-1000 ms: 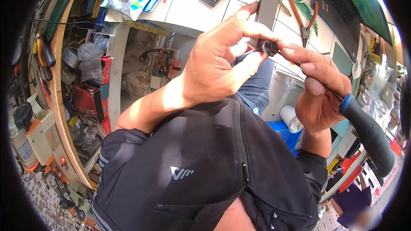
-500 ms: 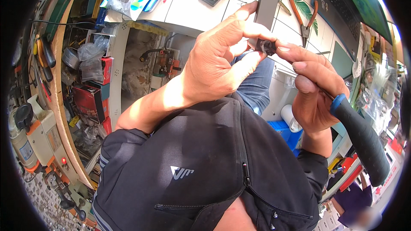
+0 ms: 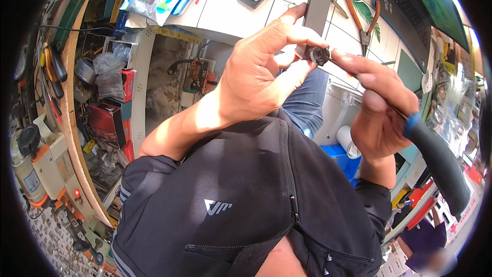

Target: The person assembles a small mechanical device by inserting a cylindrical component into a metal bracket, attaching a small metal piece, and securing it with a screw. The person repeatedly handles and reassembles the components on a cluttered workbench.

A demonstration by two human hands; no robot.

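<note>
We hold our left hand (image 3: 256, 72) with its back partly upward, its thumb (image 3: 296, 79) and forefinger (image 3: 302, 35) closed in a pinch, while another finger (image 3: 293, 16) stretches above them. Our left forearm (image 3: 179, 131) comes to these fingers from the lower left, sunlit near the wrist (image 3: 210, 115). Our right hand (image 3: 392, 123) is closed in a grip, its forefinger (image 3: 364, 65) pointing leftward to the left fingertips, its thumb just below.

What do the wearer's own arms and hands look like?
The left hand and right hand are bare; no gloves, rings or watch show. The left sleeve is black with pale grey stripes on its outer side; the right sleeve looks plain black. Both leave the forearms partly bare.
</note>
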